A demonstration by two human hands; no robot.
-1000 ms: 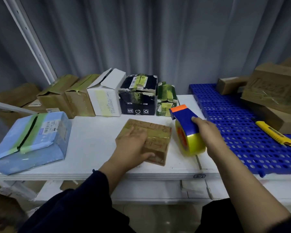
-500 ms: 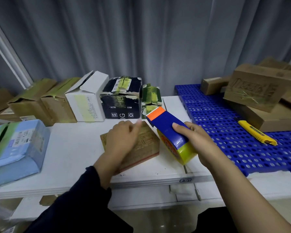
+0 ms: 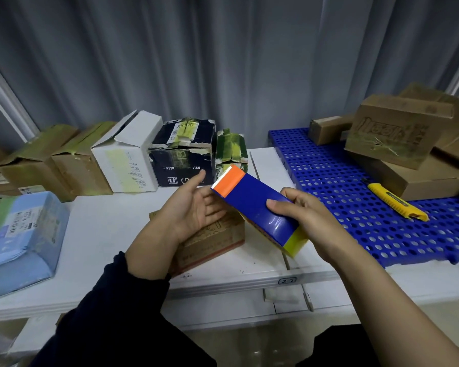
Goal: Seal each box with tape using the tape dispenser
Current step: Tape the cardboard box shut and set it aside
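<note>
Change: the left hand (image 3: 194, 207) is off the top of the small brown box (image 3: 217, 238), where it lay flat a second ago. It now sits turned palm-inward just beside the orange toothed end of the tape dispenser (image 3: 255, 205). The dispenser has come up from beside the box and hangs over its right edge, tilted, cutter end pointing up and left.

Reading: no tape is going down yet. This looks like hunting for the loose tape end before the first strip.

Box: on the white desk (image 3: 104, 229), near the front edge, partly hidden under both hands. Old tape shows on its top.

Right hand (image 3: 310, 221): grip closed round the blue body, thumb across the upper face, fingers underneath, forearm coming in from lower right.

Left hand: grip loose and wide, index stretched forward, holding nothing. Whether the wrist touches the box, I cannot tell.
</note>
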